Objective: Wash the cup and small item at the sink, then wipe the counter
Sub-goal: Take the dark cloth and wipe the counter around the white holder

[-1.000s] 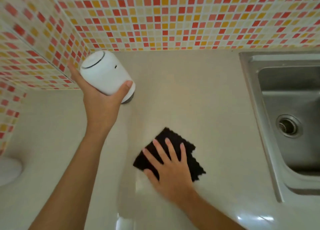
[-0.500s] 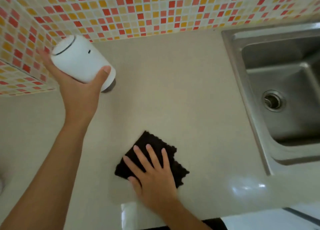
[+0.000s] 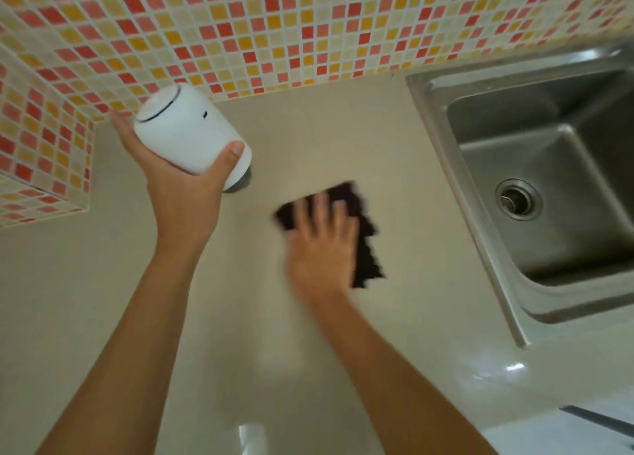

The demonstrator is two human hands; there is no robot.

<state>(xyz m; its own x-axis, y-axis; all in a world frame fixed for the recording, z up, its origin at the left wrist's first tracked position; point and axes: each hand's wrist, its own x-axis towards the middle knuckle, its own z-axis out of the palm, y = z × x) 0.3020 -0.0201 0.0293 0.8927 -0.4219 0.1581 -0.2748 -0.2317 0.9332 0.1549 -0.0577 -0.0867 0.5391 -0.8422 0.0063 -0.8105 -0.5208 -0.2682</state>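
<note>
Counts: 1 white cup (image 3: 187, 135), 1 dark cloth (image 3: 367, 235), 1 steel sink (image 3: 535, 194), 2 hands.

Landmark = the sink; everything below is placed vs. it.

Far left of sink: left hand (image 3: 182, 187) held up off the counter (image 3: 308, 128), fingers and thumb curled round the cup's lower body. Cup is lidded, tilted; long axis runs diagonal w/ lid end up-left toward the mosaic tile wall (image 3: 240, 25) and base end down-right toward the sink. Small dark mark on its side faces the camera. Cup isn't touching the counter (a shadow sits just under its base).

Nearer the sink, btwn cup and basin: right hand (image 3: 322, 245) lies flat on the cloth, fingers straight and spread, pressing it to the counter, fingertips pointing toward the wall. Hand and cloth are motion-blurred. Cloth's ragged edge shows on the sink side, apart from the sink rim.

Sink itself: single basin, 1 round drain (image 3: 518, 199), at the counter's right.
</note>
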